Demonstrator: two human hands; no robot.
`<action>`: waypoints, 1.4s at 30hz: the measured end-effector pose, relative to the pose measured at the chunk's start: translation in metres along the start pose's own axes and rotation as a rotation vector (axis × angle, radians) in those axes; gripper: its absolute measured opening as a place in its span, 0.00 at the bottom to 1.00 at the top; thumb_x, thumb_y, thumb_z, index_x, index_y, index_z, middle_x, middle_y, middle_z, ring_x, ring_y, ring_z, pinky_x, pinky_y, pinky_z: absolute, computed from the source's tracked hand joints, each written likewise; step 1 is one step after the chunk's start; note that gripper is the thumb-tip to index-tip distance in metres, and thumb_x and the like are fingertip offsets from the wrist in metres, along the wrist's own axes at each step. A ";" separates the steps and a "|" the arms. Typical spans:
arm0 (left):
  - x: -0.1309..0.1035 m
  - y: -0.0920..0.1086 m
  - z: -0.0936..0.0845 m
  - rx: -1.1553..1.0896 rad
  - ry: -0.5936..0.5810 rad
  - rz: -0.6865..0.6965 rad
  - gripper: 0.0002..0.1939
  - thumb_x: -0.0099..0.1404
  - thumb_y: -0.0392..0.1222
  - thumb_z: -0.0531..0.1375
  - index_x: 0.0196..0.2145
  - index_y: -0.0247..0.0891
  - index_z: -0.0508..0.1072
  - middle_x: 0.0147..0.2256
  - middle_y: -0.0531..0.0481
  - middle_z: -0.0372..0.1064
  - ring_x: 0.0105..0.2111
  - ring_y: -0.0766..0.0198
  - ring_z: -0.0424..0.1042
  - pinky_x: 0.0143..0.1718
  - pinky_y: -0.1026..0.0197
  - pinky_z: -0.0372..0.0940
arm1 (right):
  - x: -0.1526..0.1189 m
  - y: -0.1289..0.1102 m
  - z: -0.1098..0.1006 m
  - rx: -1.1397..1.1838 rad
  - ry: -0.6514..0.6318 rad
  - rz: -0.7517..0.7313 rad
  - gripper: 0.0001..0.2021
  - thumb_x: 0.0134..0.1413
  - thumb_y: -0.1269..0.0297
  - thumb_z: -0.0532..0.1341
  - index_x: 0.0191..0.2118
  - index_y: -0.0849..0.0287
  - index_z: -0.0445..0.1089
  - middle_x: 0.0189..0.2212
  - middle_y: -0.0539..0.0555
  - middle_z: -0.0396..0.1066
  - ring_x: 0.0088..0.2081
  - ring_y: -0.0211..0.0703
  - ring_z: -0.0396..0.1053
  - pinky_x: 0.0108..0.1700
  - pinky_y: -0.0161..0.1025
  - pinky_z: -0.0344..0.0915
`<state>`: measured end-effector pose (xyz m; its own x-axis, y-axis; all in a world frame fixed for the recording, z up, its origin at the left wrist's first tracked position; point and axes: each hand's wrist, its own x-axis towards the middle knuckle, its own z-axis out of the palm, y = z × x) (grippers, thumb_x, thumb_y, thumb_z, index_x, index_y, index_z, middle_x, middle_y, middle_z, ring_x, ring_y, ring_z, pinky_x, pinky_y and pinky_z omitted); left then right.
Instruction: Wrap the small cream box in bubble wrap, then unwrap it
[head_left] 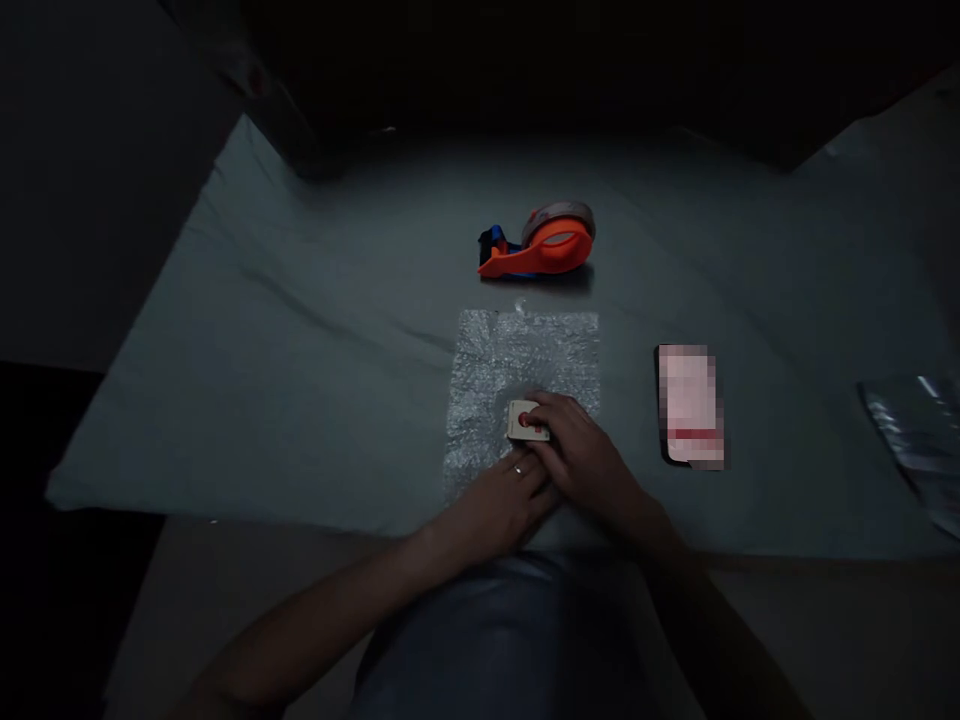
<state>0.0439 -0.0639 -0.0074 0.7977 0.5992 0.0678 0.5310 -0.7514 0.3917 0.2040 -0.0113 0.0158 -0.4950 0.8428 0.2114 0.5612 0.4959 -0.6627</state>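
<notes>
A small pale box (517, 421) with a red mark lies over a square sheet of bubble wrap (480, 370). My right hand (577, 445) grips the box from its right side, fingers bent over its top and edge. Just below the box, my left hand (510, 500), with a ring on one finger, rests near the sheet's lower edge against my right hand. Its fingertips are partly hidden under my right hand, so whether they hold anything does not show.
An orange and blue tape dispenser (555, 250) lies beyond the sheet. To the right are a phone (686, 400) and, farther out, a shiny plastic packet (915, 430). A pale cloth (300, 400) covers the surface; a dark object stands at its back.
</notes>
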 end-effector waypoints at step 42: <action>0.013 -0.056 -0.039 -0.952 0.455 -0.628 0.09 0.62 0.43 0.58 0.26 0.37 0.67 0.42 0.44 0.76 0.42 0.60 0.75 0.44 0.58 0.68 | -0.002 0.022 -0.007 0.330 0.071 0.352 0.06 0.53 0.67 0.58 0.26 0.56 0.67 0.38 0.53 0.78 0.39 0.43 0.75 0.41 0.41 0.68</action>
<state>0.0139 -0.0034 0.0078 0.2050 0.9694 -0.1350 0.2144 0.0901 0.9726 0.2212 -0.0005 0.0058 -0.2594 0.9654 -0.0254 0.4408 0.0949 -0.8926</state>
